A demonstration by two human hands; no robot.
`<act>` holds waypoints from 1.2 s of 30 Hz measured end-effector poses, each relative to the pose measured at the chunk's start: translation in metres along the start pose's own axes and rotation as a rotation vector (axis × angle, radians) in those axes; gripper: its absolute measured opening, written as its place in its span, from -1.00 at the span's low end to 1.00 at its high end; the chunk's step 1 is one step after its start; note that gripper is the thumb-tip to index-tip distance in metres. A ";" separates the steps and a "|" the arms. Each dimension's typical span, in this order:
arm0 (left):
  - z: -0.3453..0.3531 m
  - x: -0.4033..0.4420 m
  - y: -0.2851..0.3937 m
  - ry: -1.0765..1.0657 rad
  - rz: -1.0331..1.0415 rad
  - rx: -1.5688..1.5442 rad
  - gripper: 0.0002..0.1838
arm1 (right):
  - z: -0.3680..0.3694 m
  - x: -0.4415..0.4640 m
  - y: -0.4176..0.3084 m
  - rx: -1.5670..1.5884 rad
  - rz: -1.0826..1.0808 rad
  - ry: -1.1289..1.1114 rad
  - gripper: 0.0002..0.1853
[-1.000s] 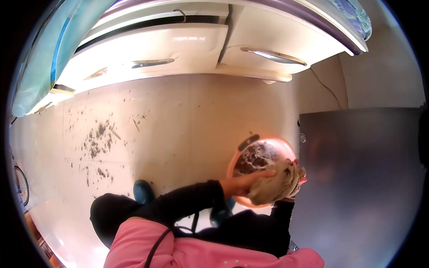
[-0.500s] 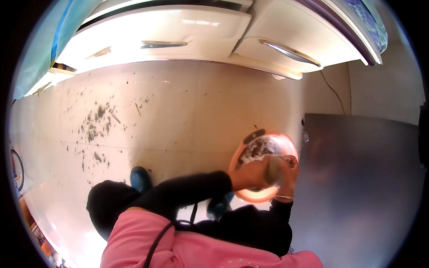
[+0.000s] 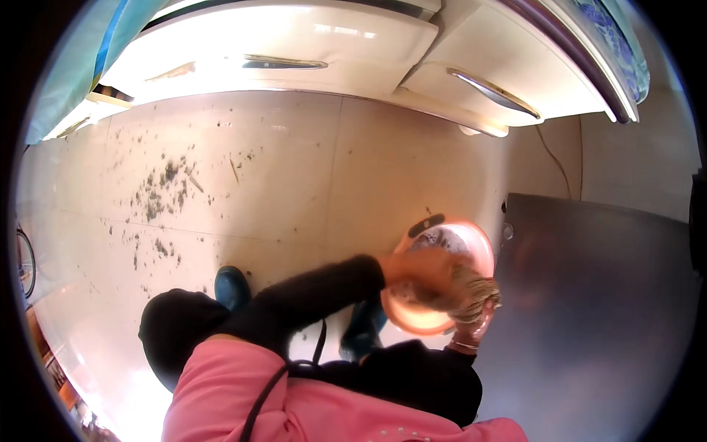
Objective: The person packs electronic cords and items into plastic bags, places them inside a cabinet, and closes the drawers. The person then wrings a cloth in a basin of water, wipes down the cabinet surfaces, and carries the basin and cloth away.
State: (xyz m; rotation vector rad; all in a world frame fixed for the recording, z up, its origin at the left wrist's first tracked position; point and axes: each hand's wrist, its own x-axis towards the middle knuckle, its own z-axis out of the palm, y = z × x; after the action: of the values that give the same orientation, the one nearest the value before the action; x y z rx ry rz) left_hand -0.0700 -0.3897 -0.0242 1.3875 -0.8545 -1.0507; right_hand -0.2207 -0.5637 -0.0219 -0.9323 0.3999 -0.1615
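Observation:
A wet, beige-grey cloth [image 3: 475, 293] is bunched and twisted over the right side of an orange plastic basin [image 3: 482, 239]. From the left, my left hand [image 3: 421, 271] reaches across the basin and is closed on the cloth, its fingers blurred by motion. My right hand [image 3: 473, 324], with a bracelet at the wrist, grips the cloth from below, and its fingers are partly covered by it. Foamy water [image 3: 442, 238] shows inside the basin, beyond my left hand.
Dark crumbs of dirt [image 3: 158, 188] are scattered on the pale tiled floor at left. White cabinets [image 3: 280, 44] line the far side. A dark grey panel [image 3: 589, 309] stands right of the basin. My boots [image 3: 233, 287] are close in front of me.
The cloth has come lower and toward me, and more of its twisted folds show. My right hand has lowered with it, and my left hand has shifted slightly. The view has tilted a little.

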 end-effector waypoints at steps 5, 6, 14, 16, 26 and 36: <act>-0.015 -0.010 0.009 -0.018 -0.268 -1.075 -0.06 | 0.037 0.003 -0.032 -0.521 -0.321 -0.119 -0.36; -0.004 -0.005 0.007 -0.014 -0.262 -1.079 -0.06 | 0.040 0.003 -0.033 -0.525 -0.320 -0.125 -0.36; 0.014 0.003 0.057 0.521 0.293 -0.209 -0.51 | 0.054 0.003 -0.001 0.129 -0.230 0.199 -0.34; 0.033 0.006 0.054 0.683 0.426 -0.104 -0.59 | 0.052 0.003 -0.003 0.110 -0.219 0.190 -0.35; 0.055 -0.012 0.043 0.602 0.841 0.366 -0.82 | 0.037 0.005 -0.018 -0.166 0.112 0.104 -0.49; 0.064 -0.030 0.026 0.565 0.959 0.560 -0.91 | 0.040 0.020 -0.024 -0.382 0.487 0.034 -0.62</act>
State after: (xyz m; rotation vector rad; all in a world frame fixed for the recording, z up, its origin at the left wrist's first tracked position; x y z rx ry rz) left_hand -0.1388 -0.3858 0.0079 1.3493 -1.2226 0.3304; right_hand -0.1858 -0.5541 0.0130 -1.1782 0.6927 0.3560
